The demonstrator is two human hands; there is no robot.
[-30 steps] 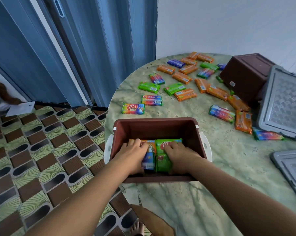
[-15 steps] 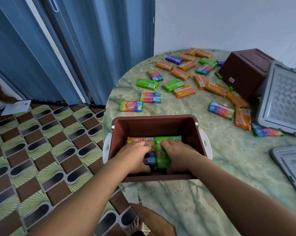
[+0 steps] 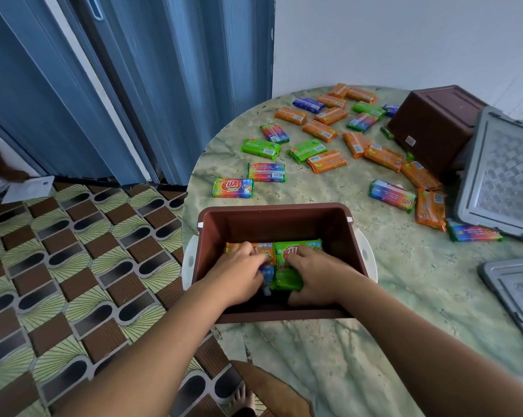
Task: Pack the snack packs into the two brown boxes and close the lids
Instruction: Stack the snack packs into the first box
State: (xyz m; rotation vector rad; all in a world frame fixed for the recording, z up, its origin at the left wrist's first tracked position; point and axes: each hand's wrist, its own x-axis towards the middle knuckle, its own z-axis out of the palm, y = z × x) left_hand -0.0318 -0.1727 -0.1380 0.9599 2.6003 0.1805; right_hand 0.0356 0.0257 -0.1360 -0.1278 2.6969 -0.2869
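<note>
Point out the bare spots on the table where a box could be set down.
Bare: the table in front of the near box, and the stretch between that box and the lower lid. Crowded: the far half, strewn with packs around the tipped box.

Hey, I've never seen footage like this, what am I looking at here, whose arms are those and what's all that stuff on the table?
No machine here: a person wears a wide-angle camera on the head, so you look down along their own two bare arms. The left hand and right hand are inside an open brown box at the near edge of a round marbled table, pressing on snack packs in it: an orange pack and a green pack show between the fingers. Whether either hand actually grips a pack is hard to tell. Many loose snack packs, orange, green and rainbow-coloured, lie scattered further back. A second brown box lies tipped over at the right, beside two grey lids.
</note>
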